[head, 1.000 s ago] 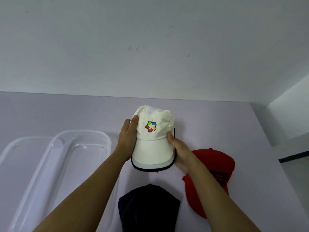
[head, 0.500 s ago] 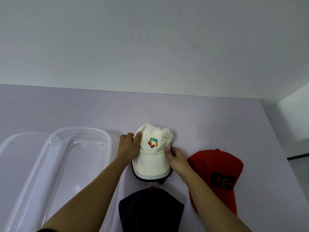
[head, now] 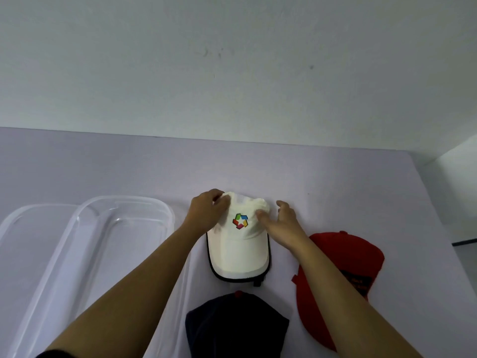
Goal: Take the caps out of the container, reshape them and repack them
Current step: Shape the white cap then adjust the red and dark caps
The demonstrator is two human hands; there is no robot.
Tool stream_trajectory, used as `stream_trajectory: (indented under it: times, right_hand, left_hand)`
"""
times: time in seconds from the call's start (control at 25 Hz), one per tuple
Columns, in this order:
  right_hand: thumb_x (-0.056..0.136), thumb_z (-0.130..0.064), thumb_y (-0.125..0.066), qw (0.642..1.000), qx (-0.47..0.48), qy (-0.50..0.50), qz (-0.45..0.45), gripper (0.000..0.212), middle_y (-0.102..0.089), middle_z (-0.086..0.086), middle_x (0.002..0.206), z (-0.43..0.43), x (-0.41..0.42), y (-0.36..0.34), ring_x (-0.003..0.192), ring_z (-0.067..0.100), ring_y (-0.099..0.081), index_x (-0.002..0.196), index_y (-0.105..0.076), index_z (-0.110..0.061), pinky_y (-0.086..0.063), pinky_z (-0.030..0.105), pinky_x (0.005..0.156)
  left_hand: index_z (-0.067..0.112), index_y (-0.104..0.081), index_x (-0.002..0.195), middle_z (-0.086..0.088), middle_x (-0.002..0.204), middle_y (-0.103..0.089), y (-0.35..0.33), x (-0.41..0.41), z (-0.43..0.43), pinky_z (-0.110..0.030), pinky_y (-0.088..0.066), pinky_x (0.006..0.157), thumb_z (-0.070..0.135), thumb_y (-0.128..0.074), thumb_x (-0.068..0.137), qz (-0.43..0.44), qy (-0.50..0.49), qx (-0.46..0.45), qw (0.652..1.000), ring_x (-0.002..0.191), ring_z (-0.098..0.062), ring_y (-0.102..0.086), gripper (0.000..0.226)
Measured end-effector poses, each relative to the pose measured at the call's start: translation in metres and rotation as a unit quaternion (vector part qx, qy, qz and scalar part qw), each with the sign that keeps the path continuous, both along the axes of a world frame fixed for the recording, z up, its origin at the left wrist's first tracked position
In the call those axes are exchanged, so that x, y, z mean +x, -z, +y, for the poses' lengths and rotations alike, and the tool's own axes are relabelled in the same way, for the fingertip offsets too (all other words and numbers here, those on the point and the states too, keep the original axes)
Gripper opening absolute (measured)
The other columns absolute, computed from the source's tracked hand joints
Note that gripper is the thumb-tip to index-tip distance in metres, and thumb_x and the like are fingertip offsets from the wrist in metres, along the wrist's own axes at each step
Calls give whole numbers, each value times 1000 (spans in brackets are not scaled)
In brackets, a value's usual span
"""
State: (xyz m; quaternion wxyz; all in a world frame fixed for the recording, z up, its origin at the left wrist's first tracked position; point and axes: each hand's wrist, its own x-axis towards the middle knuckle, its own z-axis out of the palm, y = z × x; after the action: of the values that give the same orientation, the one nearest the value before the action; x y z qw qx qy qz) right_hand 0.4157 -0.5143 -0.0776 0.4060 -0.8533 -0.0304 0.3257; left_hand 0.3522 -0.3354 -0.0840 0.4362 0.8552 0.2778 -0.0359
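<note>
A cream cap point(head: 238, 250) with a multicoloured logo lies on the lilac table point(head: 335, 189), brim toward me. My left hand point(head: 206, 215) grips the crown's far left edge, fingers curled over the fabric. My right hand point(head: 281, 223) rests against the crown's right side with the thumb pressing the fabric and the fingers relaxed. A red cap point(head: 343, 270) lies to the right, partly under my right forearm. A navy cap point(head: 237, 326) sits near the bottom edge. The clear plastic container point(head: 124, 210) stands empty on the left.
A second clear plastic piece point(head: 25, 223), likely the lid, lies left of the container. A pale wall point(head: 232, 73) rises behind the table. The table's right edge drops off at the far right.
The cream cap came down onto the table. Both hands slid from the brim's sides up to the crown, and the right hand loosened its hold.
</note>
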Motion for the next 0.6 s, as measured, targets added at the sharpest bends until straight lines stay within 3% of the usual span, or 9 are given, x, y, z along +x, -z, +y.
stream_trajectory:
  times: [0.08,0.24,0.36,0.48,0.6]
  right_hand:
    - [91,-39,-51,999,31,-12,-19,63,-29,7,150,1,2,1,134,24,-36,143,-26,-15,-34,36,108]
    - [90,-28,-54,996,34,-70,-37,30,-63,3,119,2,14,-5,111,20,-58,118,-58,-17,-46,30,90]
    - [86,-21,-61,997,53,-51,-30,22,-66,3,107,-1,18,-8,99,20,-61,107,-63,-14,-49,30,84]
    - [88,-23,-58,995,46,-43,-75,19,-64,0,98,-4,15,-8,88,15,-58,103,-62,-12,-45,21,70]
    - [90,-28,-56,992,9,-56,-115,20,-62,-1,96,-6,15,-7,88,16,-57,102,-60,-12,-43,26,73]
  left_hand:
    - [14,-64,107,1,102,-64,-6,3,0,-23,-38,75,26,-46,97,-13,15,-30,999,96,-18,-57,24]
    - [12,-60,115,-1,109,-63,-12,5,7,-23,-38,78,30,-47,96,32,51,0,998,94,-16,-56,29]
    - [11,-55,105,1,92,-61,-11,2,9,-21,-44,62,33,-56,92,85,32,-76,993,71,-12,-58,26]
    - [7,-54,94,-6,73,-61,-11,1,7,-22,-42,55,22,-54,94,36,-1,-209,977,60,-15,-52,15]
    - [5,-57,90,-6,58,-56,-14,2,7,-23,-39,51,22,-51,95,7,-23,-228,973,54,-15,-47,19]
